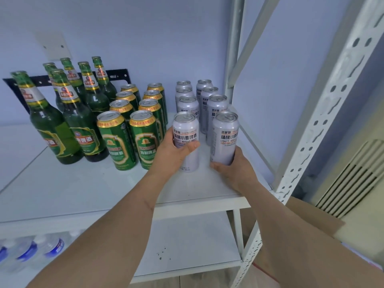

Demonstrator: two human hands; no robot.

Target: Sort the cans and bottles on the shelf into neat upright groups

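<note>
On the white shelf (62, 183) stand three upright groups. Several green glass bottles (47, 125) fill the back left. Several green cans (116, 140) form two rows in the middle. Several silver wheat-beer cans (188, 104) form two rows at the right. My left hand (174, 152) grips the front silver can (185, 132) of the left row, thumb across its label. My right hand (232, 169) grips the base of the front silver can (225, 136) of the right row. Both cans stand upright on the shelf.
A white perforated shelf post (324, 121) rises at the right front corner, another post (234, 59) behind the silver cans. The lower shelf (187, 246) carries water bottles (41, 248) at the left. A cardboard piece (311, 217) and a vent (353, 179) lie to the right.
</note>
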